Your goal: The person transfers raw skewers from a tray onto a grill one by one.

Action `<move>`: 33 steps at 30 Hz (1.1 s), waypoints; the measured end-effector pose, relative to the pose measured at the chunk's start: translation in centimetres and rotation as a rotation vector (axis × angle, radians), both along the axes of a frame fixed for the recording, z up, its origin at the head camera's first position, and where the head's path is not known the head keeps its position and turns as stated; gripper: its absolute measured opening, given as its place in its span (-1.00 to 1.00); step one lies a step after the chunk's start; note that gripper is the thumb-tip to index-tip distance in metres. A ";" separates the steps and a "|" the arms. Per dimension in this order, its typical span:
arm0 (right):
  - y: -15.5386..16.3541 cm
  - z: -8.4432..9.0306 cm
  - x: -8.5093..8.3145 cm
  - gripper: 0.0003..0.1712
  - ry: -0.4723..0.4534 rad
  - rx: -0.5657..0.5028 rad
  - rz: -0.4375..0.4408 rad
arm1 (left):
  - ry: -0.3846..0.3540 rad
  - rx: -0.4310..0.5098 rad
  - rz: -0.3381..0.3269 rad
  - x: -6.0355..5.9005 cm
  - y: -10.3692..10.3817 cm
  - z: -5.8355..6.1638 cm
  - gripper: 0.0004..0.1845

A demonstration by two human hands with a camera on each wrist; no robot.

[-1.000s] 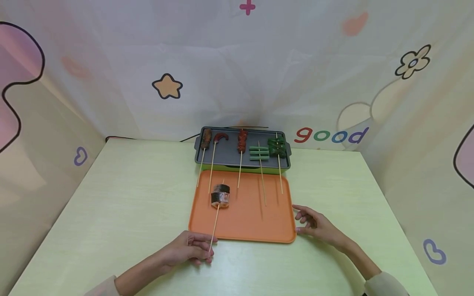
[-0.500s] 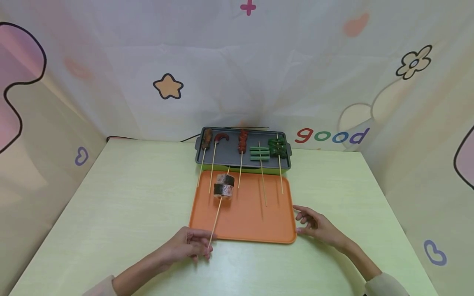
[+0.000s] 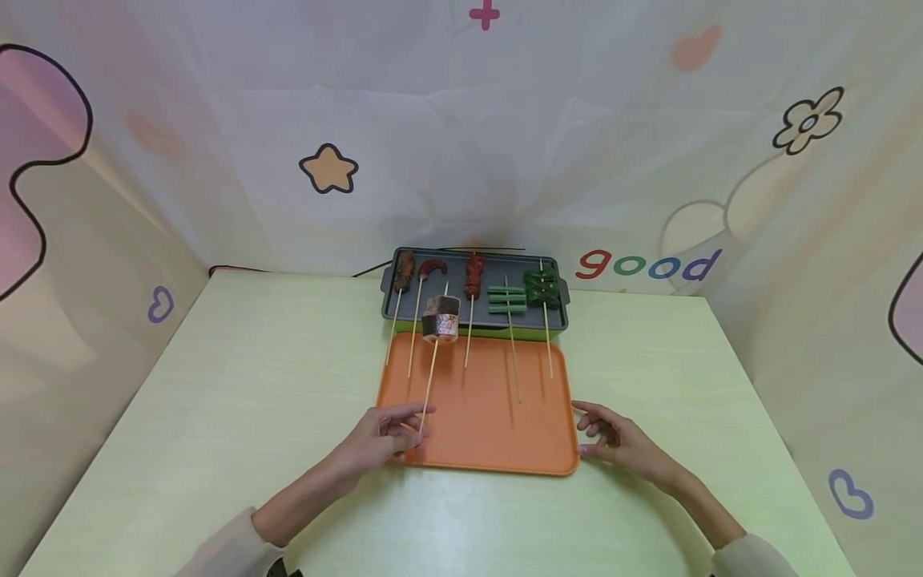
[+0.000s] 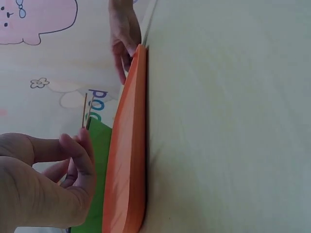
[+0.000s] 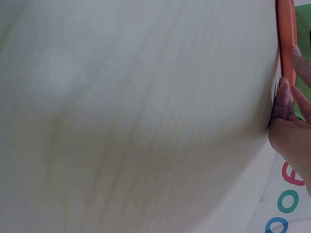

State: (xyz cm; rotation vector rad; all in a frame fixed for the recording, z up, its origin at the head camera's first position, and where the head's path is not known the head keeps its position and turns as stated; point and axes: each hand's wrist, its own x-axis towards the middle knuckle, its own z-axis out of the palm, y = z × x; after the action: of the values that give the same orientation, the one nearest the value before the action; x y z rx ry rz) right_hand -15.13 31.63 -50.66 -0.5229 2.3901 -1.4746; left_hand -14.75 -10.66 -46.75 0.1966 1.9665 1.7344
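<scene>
A pale green bench (image 3: 238,377) fills the lower part of the head view, walled in by a printed backdrop (image 3: 461,136) with a star, a flower and the word "good".

Taking the orange tray (image 3: 497,433) as the landmark: it lies flat on the bench, near the middle. Directly behind it, touching or just beside its far edge, sits the dark grey grill pan (image 3: 450,298). Five skewers lie in the pan with their sticks reaching forward over the far part of the tray: a brown meat skewer (image 3: 402,271) at the left end, then a curved red sausage skewer (image 3: 431,268), a red meat skewer (image 3: 473,276), a green bean skewer (image 3: 505,298) and a dark green pepper skewer (image 3: 542,287) at the right end.

The left hand (image 3: 382,437) is over the tray's near left corner, thumb and fingertips pinched on the lower end of a skewer of two rolled pieces (image 3: 441,318). That skewer is raised above the tray and slants away from the hand, so its food end hangs over the tray's far edge at the front rim of the pan, between the sausage stick and the red meat stick.

The right hand (image 3: 616,441) rests on the bench at the tray's near right corner, fingers loosely spread and touching the tray's edge, holding nothing.
</scene>
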 end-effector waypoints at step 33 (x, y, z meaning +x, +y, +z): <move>0.1 -0.4 -0.1 -0.24 0.032 -0.014 0.000 | -0.051 0.069 0.266 -3.9 5.2 -0.5 -0.56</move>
State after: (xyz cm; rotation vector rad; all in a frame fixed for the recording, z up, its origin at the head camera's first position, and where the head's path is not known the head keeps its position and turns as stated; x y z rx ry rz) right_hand -15.27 31.71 -51.05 -0.5533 2.4058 -1.4947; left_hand -18.60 -5.47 -47.28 -0.0897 1.9690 1.9536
